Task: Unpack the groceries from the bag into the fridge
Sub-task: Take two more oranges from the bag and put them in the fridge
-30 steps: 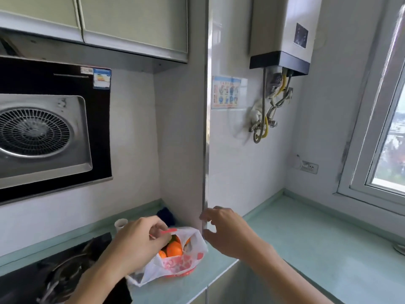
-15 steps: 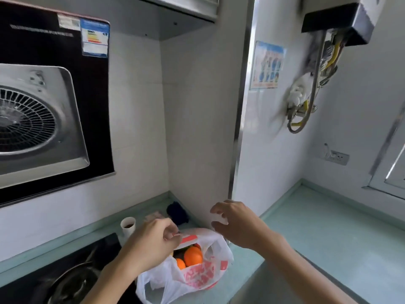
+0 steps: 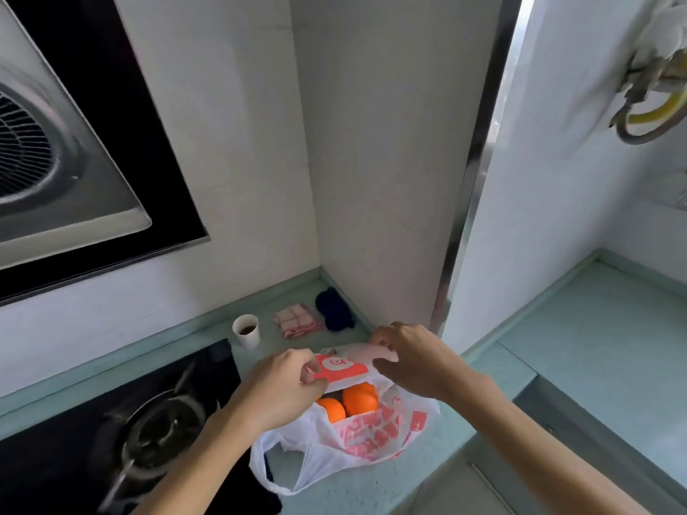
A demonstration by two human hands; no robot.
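- Your right grip point(image 3: 412, 362) is no longer hovering with spread fingers beside the plastic bag point(image 3: 366, 436). It now sits on the far rim, with thumb and fingertips pinching the white edge.
- Your left grip point(image 3: 286, 388) keeps its pinch on the red-printed flap at the left of the rim, fingers curled round it.
- With both grips on the rim, the mouth is pulled apart, and two oranges point(image 3: 360, 397) show inside, touching each other. Something dark lies behind them that you cannot make out.
- Your head is now tipped down, so the bag is seen from above. It rests on the tabletop point(image 3: 594, 347) just beside the gas hob point(image 3: 111, 421). A paper cup point(image 3: 246, 330), a folded checked cloth point(image 3: 297, 320) and a dark blue cloth point(image 3: 333, 308) lie behind it near the wall.
- For the task, this looks like the opening step almost finished. Nothing is out yet and the fridge is not in view. One grip likely needs to let go and reach in for an orange.
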